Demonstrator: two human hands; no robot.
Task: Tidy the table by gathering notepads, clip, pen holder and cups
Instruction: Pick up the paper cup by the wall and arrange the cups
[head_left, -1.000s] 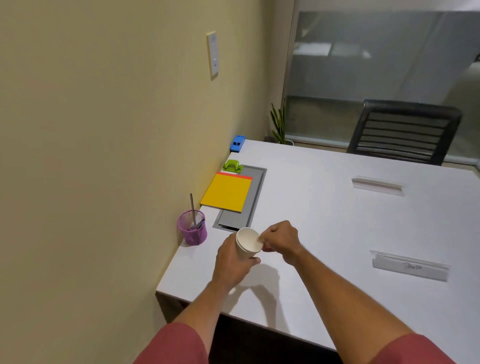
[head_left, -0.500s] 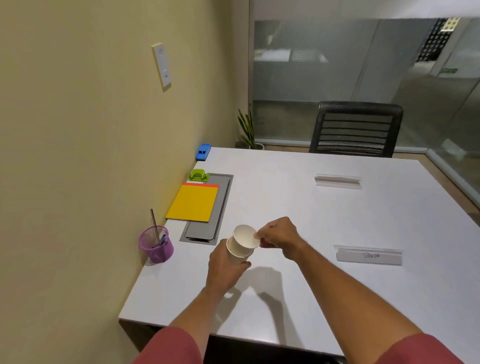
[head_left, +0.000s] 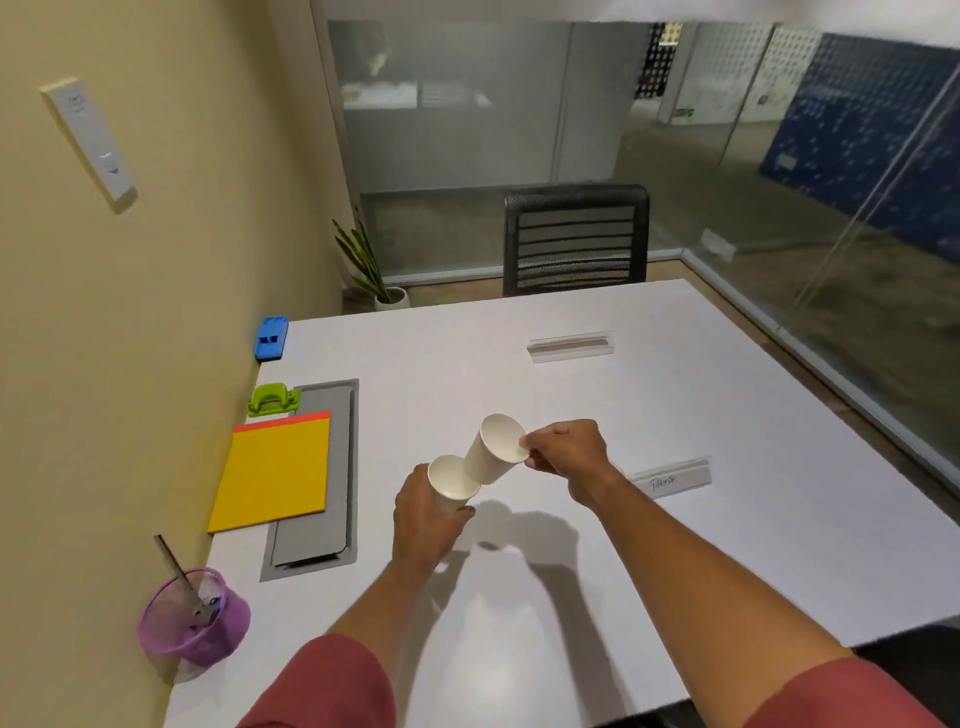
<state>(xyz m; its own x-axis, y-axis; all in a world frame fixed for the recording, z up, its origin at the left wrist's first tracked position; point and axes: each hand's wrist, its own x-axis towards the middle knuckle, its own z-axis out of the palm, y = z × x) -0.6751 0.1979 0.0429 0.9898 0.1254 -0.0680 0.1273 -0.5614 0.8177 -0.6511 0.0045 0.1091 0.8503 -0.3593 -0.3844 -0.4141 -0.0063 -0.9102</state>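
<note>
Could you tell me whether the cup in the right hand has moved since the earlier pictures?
Yes. The right hand has drawn its cup up and rightwards out of the left hand's cup, further from the yellow notepad.

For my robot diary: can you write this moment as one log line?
left hand: grips lower cup | right hand: pinches upper cup rim | cups: apart
</note>
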